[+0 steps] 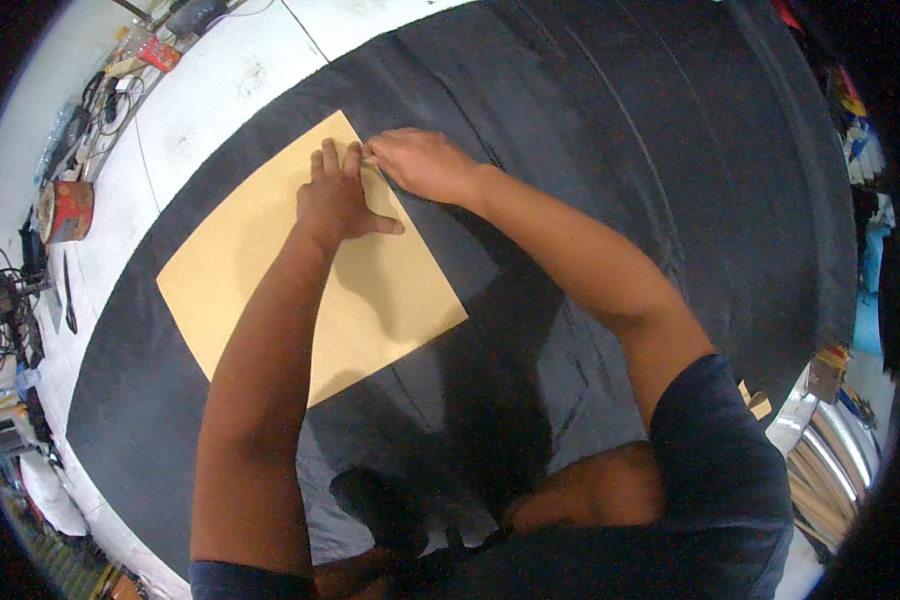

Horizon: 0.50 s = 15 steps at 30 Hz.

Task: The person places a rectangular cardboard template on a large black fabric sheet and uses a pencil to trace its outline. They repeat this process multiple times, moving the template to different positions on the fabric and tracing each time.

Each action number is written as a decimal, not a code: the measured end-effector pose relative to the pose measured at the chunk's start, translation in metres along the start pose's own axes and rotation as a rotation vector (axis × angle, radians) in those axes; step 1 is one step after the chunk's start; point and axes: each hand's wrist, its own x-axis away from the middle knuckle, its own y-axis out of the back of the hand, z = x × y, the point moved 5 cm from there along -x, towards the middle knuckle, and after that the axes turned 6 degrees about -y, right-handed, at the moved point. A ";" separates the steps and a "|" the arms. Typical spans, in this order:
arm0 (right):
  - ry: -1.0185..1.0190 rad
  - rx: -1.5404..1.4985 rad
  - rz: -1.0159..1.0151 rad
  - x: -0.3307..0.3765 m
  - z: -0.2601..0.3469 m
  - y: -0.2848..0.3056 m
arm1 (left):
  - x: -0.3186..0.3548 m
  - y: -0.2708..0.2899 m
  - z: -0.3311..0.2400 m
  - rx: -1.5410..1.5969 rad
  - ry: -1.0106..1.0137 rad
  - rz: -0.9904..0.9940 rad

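A tan sheet of paper (260, 270), like a cutting pattern, lies flat on a wide spread of dark fabric (620, 130). My left hand (335, 195) presses palm down on the sheet near its far right edge, fingers together. My right hand (420, 162) rests at that same edge, fingertips bent onto the rim where paper meets fabric, touching the left fingers. Whether the right fingers hold a small tool is hidden.
The fabric covers a white table (220, 80). Along the table's left side lie a round red tin (65, 210), cables and small tools (5, 310), and a red packet (155, 52). Shelves of goods show at the far right (860, 150).
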 end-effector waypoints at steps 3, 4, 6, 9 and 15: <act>-0.001 -0.002 -0.092 -0.028 -0.004 0.000 | 0.003 0.005 -0.001 -0.005 0.021 0.029; -0.011 0.001 -0.086 -0.036 -0.005 -0.001 | 0.005 0.005 -0.001 0.000 0.028 0.040; -0.015 0.017 -0.111 -0.051 -0.006 -0.001 | 0.004 0.005 0.002 0.026 0.021 0.036; 0.004 0.053 -0.185 -0.062 -0.016 -0.006 | 0.001 0.002 0.000 0.042 -0.005 0.017; 0.007 0.178 0.000 -0.041 0.000 -0.003 | 0.006 0.005 0.000 0.004 0.021 0.031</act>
